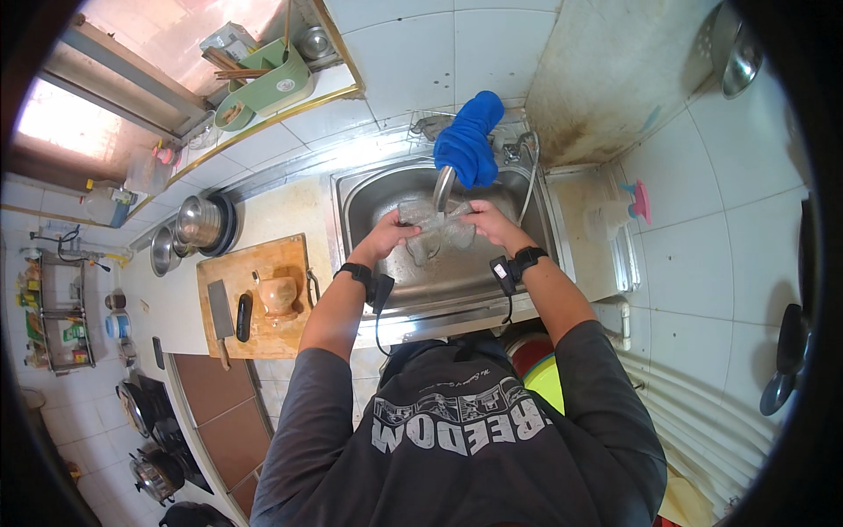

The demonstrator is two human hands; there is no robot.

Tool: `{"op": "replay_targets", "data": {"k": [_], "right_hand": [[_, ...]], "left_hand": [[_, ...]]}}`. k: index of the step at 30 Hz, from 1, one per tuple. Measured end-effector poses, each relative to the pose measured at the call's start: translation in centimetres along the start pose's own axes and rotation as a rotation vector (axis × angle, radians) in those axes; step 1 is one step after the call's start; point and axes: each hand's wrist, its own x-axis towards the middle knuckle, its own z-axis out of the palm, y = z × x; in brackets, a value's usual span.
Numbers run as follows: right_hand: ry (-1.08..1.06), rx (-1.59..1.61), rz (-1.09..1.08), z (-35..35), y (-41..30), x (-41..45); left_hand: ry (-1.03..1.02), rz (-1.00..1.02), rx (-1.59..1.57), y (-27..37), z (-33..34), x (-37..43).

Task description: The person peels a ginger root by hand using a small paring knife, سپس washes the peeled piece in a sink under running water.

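Over the stainless steel sink (395,283), my left hand (387,236) grips one side of a thin, wet, greyish cloth (427,238). The other side is pinched between the thumb and fingers of my right hand (490,222). Spread between both hands, the cloth hangs right below the metal faucet spout (444,186). Whether water is running is hard to make out. A bright blue cloth (469,141) is wrapped around the upper faucet. Each of my wrists wears a black strap with a small device and cable.
Left of the sink, a wooden cutting board (290,342) carries a cleaver (220,308), a black-handled tool (244,317) and an orange-brown lump (277,294). Metal bowls (197,221) stand behind it. A green utensil holder (273,76) sits on the ledge. A pale hose (531,181) runs into the sink.
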Motion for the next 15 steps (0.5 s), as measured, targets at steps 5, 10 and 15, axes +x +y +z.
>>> {"op": "replay_targets", "data": {"k": [5,10,15], "right_hand": [[0.084,-0.481,-0.317,-0.4,1.2,0.7],[-0.012,-1.026,-0.865,-0.9,0.1,-1.4],[-0.224,-1.586,-0.745,0.0,-2.7,-5.0]], "left_hand": [[0.081,0.220,0.311,-1.4,-1.1,-0.1],[0.121,0.484,0.711,0.9,1.1,-2.2],[-0.092,0.714,1.487,2.2,0.8,-4.2]]}}
